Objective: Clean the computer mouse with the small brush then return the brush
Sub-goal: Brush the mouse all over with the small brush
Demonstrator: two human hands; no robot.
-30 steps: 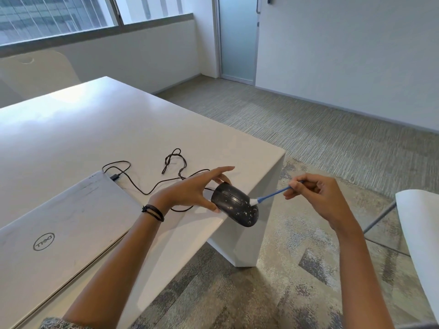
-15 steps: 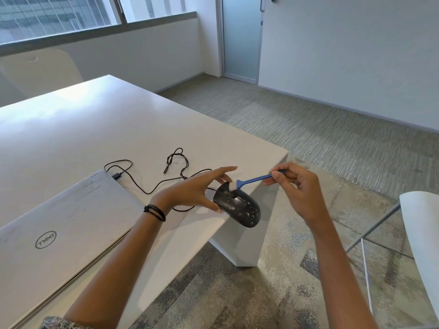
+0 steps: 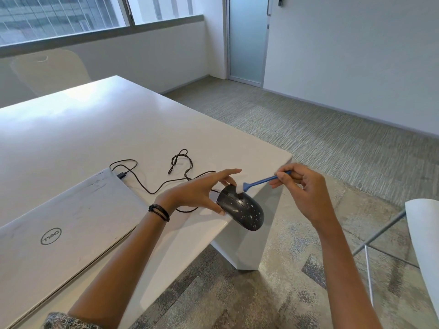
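A black wired computer mouse [image 3: 244, 210], speckled with white dust, is held over the table's near corner. My left hand [image 3: 202, 193] grips its left side with thumb below and fingers stretched over the top. My right hand [image 3: 301, 188] pinches the blue handle of a small brush [image 3: 263, 180]. The brush's white bristles touch the mouse's front end near the buttons. The mouse's black cable [image 3: 152, 184] trails back across the table.
A closed silver laptop [image 3: 61, 224] lies on the white table [image 3: 95, 129] at my left, with the cable plugged in at its corner. A white chair [image 3: 422, 252] stands at the right edge. Another chair [image 3: 50, 70] sits beyond the table. Carpet floor lies below.
The brush swept from the mouse's right side up to its front end. My right hand moved left and up with it. My left hand kept the mouse nearly still.
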